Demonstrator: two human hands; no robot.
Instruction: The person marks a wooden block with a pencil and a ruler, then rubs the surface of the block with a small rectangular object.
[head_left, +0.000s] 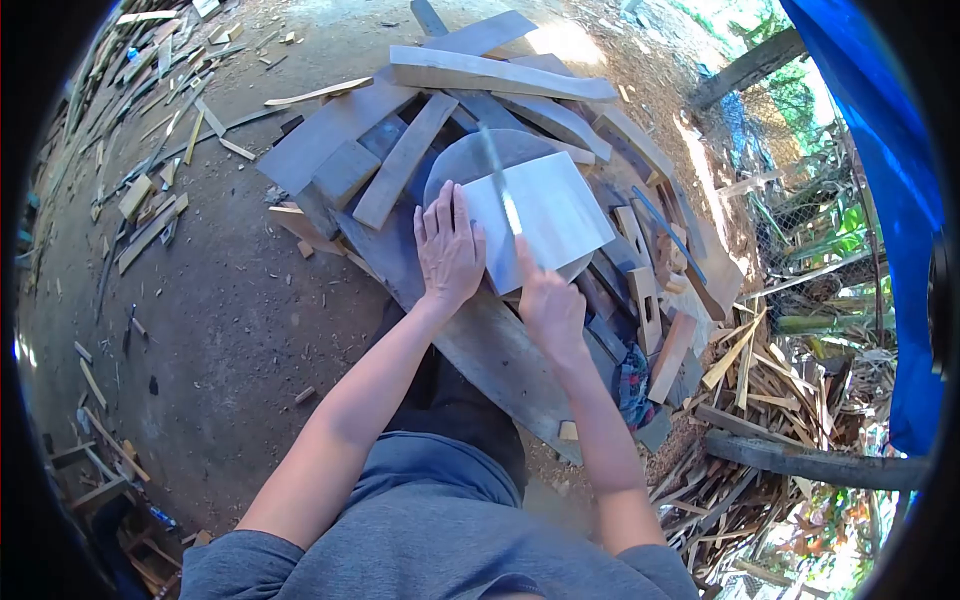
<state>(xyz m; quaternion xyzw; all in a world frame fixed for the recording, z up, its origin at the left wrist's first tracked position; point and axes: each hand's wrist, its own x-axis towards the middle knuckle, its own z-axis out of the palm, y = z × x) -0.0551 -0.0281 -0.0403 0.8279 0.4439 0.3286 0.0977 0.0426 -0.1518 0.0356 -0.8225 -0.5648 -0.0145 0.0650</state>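
Observation:
A pale, flat rectangular board [550, 210] lies on top of a darker round-edged piece [455, 160] on the cluttered work surface. My left hand [450, 250] rests at the board's left edge, its fingers stretched out and pointing away from me. My right hand [550, 305] is closed at the near edge of the board, around the near end of a long thin tool, with the index finger extended along it. The tool's narrow blade [508, 200] reaches away over the board and is blurred, so its exact kind is unclear.
Wooden blocks and planks [405, 160] surround the board. A thin blue rod [668, 235] and a patterned cloth [634, 388] are to the right. Wood scraps [150, 220] litter the ground at left. A heap of offcuts [770, 380] and a blue tarp [905, 300] stand right.

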